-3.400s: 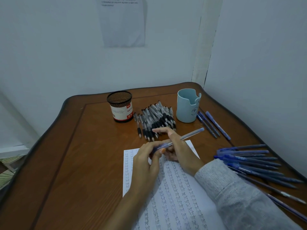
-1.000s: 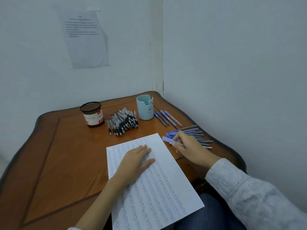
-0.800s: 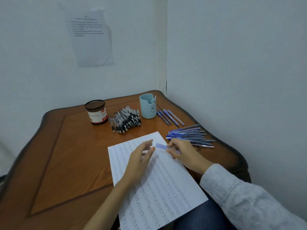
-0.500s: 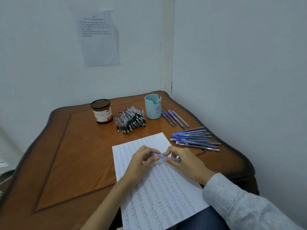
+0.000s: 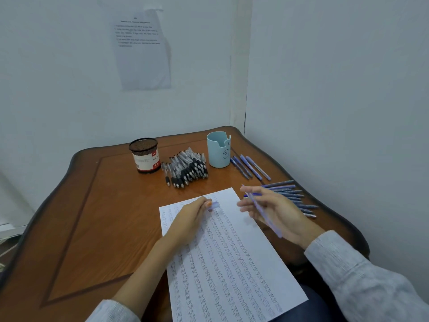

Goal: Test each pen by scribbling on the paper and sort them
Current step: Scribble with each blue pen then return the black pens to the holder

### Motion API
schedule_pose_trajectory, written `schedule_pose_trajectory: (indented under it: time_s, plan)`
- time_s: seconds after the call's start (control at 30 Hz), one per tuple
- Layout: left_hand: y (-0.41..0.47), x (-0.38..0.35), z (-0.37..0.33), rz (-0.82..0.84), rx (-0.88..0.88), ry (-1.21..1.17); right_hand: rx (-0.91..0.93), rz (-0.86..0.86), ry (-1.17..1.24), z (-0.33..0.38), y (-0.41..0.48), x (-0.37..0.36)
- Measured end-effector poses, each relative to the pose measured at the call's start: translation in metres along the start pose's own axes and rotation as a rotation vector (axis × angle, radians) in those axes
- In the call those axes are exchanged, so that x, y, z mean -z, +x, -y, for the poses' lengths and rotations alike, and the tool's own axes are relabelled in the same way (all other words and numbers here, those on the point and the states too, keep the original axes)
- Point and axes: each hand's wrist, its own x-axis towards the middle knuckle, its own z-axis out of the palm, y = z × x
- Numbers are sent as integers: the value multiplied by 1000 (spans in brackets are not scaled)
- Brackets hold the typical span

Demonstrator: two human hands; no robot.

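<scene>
One sheet of paper (image 5: 232,263), covered in rows of scribbles, lies nearest on the wooden table (image 5: 104,217). Over it the left hand (image 5: 189,217) pinches one pale-blue cap (image 5: 215,205). The right hand (image 5: 276,214), blurred, holds one blue pen (image 5: 264,213) at the paper's edge. Behind lies a fan of blue pens (image 5: 294,196), overlapped past counting. Farther off are four blue pens (image 5: 249,167) beside one light-blue cup (image 5: 218,151), an uncountable heap of black-grip pens (image 5: 188,168), and one mesh holder (image 5: 145,155).

Wooden table (image 5: 97,217), pale corner walls (image 5: 325,89)
</scene>
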Motion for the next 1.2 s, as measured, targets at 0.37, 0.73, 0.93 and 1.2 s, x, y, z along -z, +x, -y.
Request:
schedule_pose_trajectory:
  time_s: [0.37,0.73,0.93,1.2]
  plan:
    - [3,3,12,-21,-138,71,49,-326,-30,-3,47,-6]
    - [7,1,19,-44,-130,-54,28,-299,-218,-23,116,-29]
    - [13,1,20,-53,-162,3,196,-283,-394,-32,132,-23]
    - [14,0,21,-40,-177,22,399,-457,-686,-45,140,-22]
